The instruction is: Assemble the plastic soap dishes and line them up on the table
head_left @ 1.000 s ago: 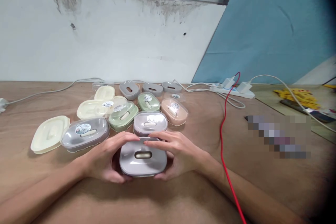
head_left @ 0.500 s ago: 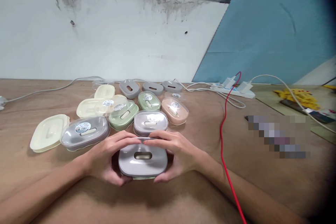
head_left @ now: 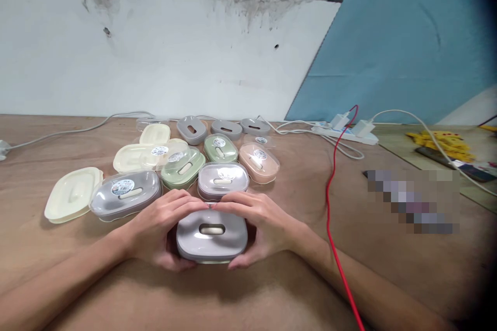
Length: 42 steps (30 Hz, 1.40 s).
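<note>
Between my two hands is a grey oval-cornered plastic box with a slot in its lid and a pale piece showing in the slot. My left hand grips its left side, thumb at the front and fingers over the back edge. On the right side my right hand holds it the same way, and the fingertips of both hands nearly meet at the back. Right behind it lies another grey box under a clear cover with a sticker. A larger grey box with a clear cover sits left of my left hand.
Cream pieces, green boxes, a pink box and slotted grey lids spread toward the wall. A red cable crosses the table at right, near a power strip. A pixelated object lies farther right.
The pale piece in the slot now shows brighter and fuller, and the lid looks slightly shifted. Both hands keep nearly the same grip; the view has moved a little.
</note>
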Each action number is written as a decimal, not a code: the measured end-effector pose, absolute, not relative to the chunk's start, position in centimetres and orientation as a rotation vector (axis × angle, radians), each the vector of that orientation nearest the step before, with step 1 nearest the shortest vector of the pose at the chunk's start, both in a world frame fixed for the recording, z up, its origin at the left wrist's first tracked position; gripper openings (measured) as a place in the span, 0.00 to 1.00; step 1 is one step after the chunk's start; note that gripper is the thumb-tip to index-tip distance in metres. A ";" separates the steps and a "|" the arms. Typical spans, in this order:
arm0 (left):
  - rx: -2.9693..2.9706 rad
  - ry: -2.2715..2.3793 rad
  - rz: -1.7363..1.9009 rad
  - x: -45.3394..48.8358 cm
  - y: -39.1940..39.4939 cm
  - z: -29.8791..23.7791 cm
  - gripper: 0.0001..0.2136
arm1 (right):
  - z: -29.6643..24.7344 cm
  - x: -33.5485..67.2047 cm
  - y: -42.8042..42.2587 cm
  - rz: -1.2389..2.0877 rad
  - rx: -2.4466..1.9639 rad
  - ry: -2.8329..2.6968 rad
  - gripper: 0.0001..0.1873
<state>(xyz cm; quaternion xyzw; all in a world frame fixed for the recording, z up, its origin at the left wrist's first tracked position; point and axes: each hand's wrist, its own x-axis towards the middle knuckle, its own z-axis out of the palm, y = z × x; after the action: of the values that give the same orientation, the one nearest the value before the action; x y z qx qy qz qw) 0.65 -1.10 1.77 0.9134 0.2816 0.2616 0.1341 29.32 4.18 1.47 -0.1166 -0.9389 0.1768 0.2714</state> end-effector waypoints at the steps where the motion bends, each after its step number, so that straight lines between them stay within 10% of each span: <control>1: 2.664 0.829 0.768 0.7 -1.1 1.8 0.42 | 1.5 29.3 4.2 0.474 -0.317 -2.534 0.50; 10: 2.955 0.742 0.687 0.1 -0.6 2.4 0.45 | 1.5 29.0 3.7 0.472 -0.422 -2.643 0.51; 16: 3.055 1.447 1.047 -1.8 0.0 3.8 0.16 | 2.0 29.1 3.6 0.428 -0.426 -2.639 0.46; 22: 2.524 2.297 0.715 -4.4 1.7 4.4 0.32 | 2.4 29.3 3.6 0.354 -0.466 -2.632 0.43; 31: 2.615 2.197 0.780 -5.4 2.0 3.9 0.27 | 1.7 29.0 3.8 0.260 -0.484 -2.605 0.36; 42: 2.641 1.537 1.249 0.1 -2.6 3.0 0.30 | 0.9 29.3 4.9 0.278 -0.418 -2.277 0.52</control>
<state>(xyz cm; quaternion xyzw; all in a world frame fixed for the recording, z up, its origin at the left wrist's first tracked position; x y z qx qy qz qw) 0.06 -2.62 2.98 0.7975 0.4642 0.3771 -0.0795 29.29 4.91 0.86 -0.1649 -0.8976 0.1096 0.3938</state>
